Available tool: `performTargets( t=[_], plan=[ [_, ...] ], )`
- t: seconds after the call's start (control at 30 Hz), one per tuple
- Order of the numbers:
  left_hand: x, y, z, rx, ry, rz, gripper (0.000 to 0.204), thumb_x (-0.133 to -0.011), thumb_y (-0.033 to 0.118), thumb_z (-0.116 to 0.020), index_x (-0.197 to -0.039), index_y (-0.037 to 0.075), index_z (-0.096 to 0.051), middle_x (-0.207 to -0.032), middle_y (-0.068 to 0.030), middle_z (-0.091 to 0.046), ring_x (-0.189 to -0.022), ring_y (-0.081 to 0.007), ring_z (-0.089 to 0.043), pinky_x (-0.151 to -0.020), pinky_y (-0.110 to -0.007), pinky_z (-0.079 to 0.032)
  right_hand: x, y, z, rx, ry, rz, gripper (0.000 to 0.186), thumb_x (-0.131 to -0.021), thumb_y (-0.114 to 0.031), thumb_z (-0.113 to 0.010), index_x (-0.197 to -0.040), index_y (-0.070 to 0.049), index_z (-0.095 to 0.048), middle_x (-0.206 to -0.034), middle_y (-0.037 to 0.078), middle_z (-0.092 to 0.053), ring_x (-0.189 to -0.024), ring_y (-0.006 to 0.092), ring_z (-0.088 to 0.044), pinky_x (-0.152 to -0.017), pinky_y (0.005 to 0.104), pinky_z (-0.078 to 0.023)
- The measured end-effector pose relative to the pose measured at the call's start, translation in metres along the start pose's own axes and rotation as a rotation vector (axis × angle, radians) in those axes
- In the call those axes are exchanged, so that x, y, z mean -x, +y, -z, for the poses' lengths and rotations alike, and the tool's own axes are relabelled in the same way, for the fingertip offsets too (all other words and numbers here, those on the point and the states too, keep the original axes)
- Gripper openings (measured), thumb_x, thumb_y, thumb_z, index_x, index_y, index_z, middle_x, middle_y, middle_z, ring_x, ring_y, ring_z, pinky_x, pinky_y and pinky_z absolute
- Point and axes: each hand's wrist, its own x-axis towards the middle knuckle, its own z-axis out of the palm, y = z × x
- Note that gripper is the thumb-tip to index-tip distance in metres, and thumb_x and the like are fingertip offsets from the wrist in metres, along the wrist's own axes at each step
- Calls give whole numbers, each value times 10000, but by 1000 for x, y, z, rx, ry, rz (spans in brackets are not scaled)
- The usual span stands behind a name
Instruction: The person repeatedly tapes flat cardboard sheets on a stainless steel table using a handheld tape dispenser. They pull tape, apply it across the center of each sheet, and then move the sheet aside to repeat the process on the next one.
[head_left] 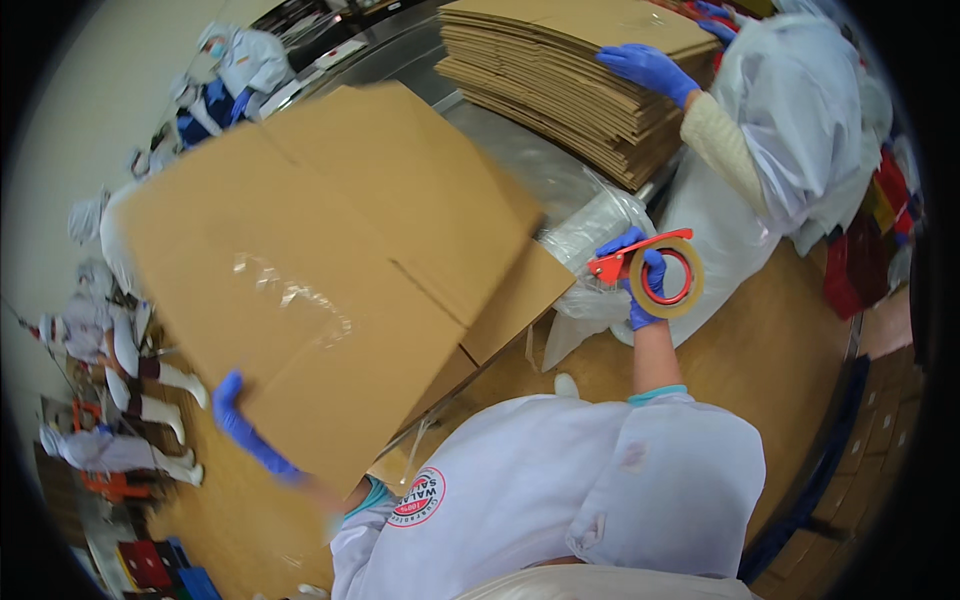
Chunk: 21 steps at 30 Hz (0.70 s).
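A large brown cardboard box (330, 240) fills the middle left, tilted, with its edges smeared by motion. My left hand (255, 435), in a blue glove, grips its near left edge; part of the hand is hidden by the cardboard. Crumpled clear tape (290, 290) shows on the facing panel. To the right of the box, my right hand (642, 285) is closed around a red tape dispenser (612, 266). A roll of brownish tape (690, 290) sits on the dispenser, apart from the box.
A tall stack of flattened cardboard (570, 80) stands at the back, where a co-worker's gloved hand (650, 72) rests on it. Clear plastic film (600, 225) lies on the metal table. Several people in white work at left. Red crates (855, 265) are at right.
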Motion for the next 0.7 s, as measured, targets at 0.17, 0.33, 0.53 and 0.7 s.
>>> performTargets(
  t=[0.17,0.33,0.53,0.7],
  plan=[
    [-36,44,-39,57,179,-145,359,-795,221,-506,-1092,19,-495,-1114,-150,-510,-998,-256,-515,-858,-389,-435,16,-28,35,-48,116,86,221,-676,-188,-616,-798,-22,-536,-764,115,-595,-742,223,-584,-704,323,-458],
    [-98,6,-121,408,-34,-40,362,-798,170,-517,-1111,-10,-492,-1053,-128,-545,-958,-237,-540,-818,-364,-453,37,-40,69,-65,192,130,212,-678,-176,-613,-804,-26,-534,-766,111,-597,-737,215,-581,-693,314,-456],
    [-139,-124,-300,541,-349,95,310,-725,15,-611,-1023,23,-524,-974,-115,-573,-862,-201,-583,-715,-339,-516,62,-58,101,-28,282,156,202,-679,-162,-611,-811,-31,-532,-767,107,-599,-730,206,-578,-678,304,-454],
    [-82,-213,-415,464,-583,385,326,-765,61,-603,-1067,50,-480,-993,-80,-555,-837,-202,-578,-674,-304,-511,77,-37,142,98,397,131,205,-674,-167,-645,-782,-50,-517,-778,70,-592,-689,132,-538,-637,238,-428]
  ],
)
